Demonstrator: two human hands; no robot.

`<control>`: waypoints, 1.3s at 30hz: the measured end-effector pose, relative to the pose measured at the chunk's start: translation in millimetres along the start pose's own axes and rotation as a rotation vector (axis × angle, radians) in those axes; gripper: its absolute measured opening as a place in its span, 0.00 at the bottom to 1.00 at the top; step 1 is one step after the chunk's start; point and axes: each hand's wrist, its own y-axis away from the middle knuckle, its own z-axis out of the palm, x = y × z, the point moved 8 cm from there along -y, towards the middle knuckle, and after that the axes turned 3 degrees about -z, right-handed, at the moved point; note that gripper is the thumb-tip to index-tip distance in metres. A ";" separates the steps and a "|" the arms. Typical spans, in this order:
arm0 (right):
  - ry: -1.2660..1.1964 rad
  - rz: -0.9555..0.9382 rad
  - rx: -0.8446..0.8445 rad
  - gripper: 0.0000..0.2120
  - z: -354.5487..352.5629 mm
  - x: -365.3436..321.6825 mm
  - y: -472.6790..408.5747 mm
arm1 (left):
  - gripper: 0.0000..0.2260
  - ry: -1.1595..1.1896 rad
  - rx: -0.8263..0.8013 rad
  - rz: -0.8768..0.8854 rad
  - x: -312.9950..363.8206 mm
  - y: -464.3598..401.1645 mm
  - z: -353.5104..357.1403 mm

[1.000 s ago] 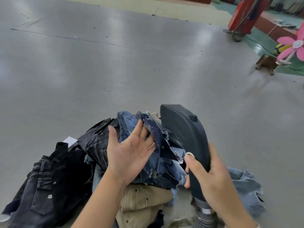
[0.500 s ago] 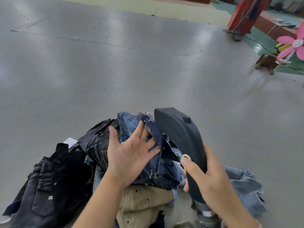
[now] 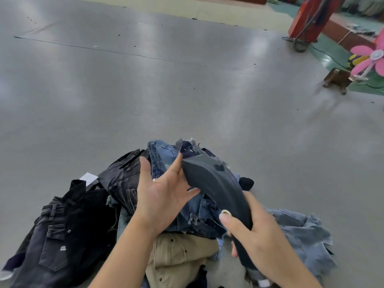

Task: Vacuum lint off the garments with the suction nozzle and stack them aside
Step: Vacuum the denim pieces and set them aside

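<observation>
Right hand (image 3: 259,235) wraps the neck of the suction nozzle (image 3: 214,183), fingers curled round it. The nozzle's long axis runs up and to the left from that grip, head pointing at the frayed dark denim scrap (image 3: 186,149) atop the garment pile (image 3: 128,179) on the floor (image 3: 187,90). Left hand (image 3: 162,196) is spread flat, palm up, gripping nothing; fingertips touch the nozzle's left edge (possibly propping the scrap, contact hidden). Left hand is nearer the fabric.

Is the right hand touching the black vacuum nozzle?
Touching. The head view shows the right hand wrapped around the nozzle, thumb lying on its top.
</observation>
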 end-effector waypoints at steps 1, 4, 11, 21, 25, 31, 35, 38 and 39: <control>0.017 -0.003 0.001 0.08 1.3 -0.9 -1.5 | 0.46 -0.066 0.003 -0.001 -1.0 -0.7 1.2; -0.018 -0.016 0.065 0.06 -2.4 -6.6 -6.5 | 0.45 -0.184 0.023 -0.006 -1.9 -2.1 1.1; -0.100 0.041 0.060 0.06 -11.7 3.7 2.0 | 0.43 0.113 0.039 0.120 22.6 1.0 -2.3; -0.016 -0.038 0.035 0.08 -0.6 -6.5 -4.3 | 0.43 0.109 0.061 0.093 15.7 1.3 -5.4; -0.058 -0.017 0.092 0.07 -9.5 -6.1 -0.9 | 0.44 0.039 0.071 0.040 8.9 4.6 -4.5; 0.027 -0.033 0.041 0.08 0.3 -6.4 -2.4 | 0.46 -0.257 0.054 0.009 -1.7 4.5 6.3; -0.063 -0.009 0.120 0.05 -13.1 -4.9 -0.2 | 0.44 -0.187 0.022 0.011 4.3 4.5 4.5; -0.014 -0.005 0.067 0.07 -9.2 -2.9 2.4 | 0.45 -0.141 -0.008 0.004 4.4 3.9 10.0; 0.016 -0.015 0.047 0.08 -5.2 -3.8 2.1 | 0.46 -0.155 -0.006 -0.003 2.4 3.7 11.1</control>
